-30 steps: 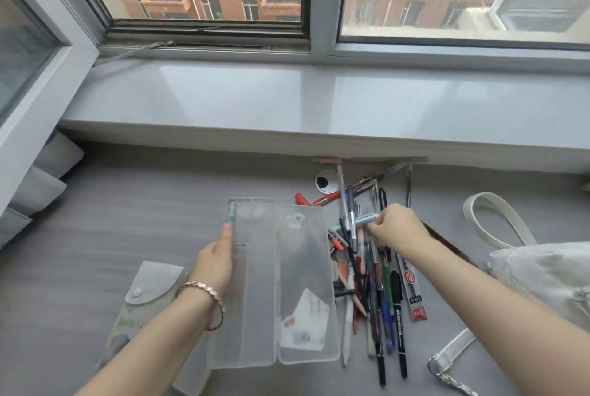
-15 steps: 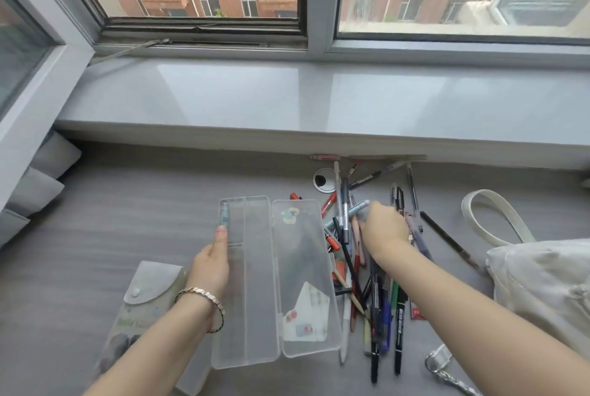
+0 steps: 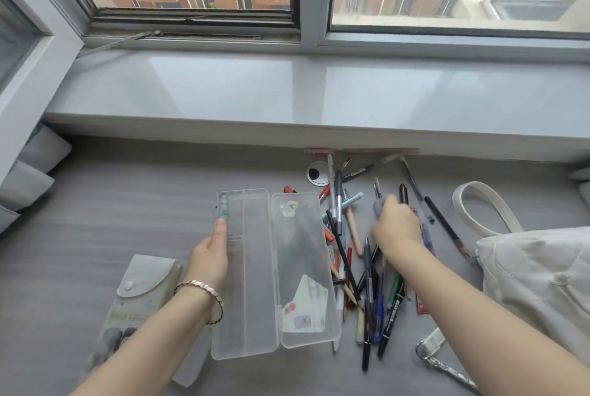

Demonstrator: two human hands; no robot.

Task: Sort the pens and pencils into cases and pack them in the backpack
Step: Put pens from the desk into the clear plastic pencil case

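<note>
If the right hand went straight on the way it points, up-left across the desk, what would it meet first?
Probably the light-blue pen just left of the right hand; beyond it the grey marker. Height is unclear, so the hand may pass above them.

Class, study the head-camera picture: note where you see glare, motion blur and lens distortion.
Head view: daylight glares off the glossy sill; the right hand over the pens is motion-blurred; the left hand on the clear case looks sharper; the window frame bows, wide-angle distortion.
</note>
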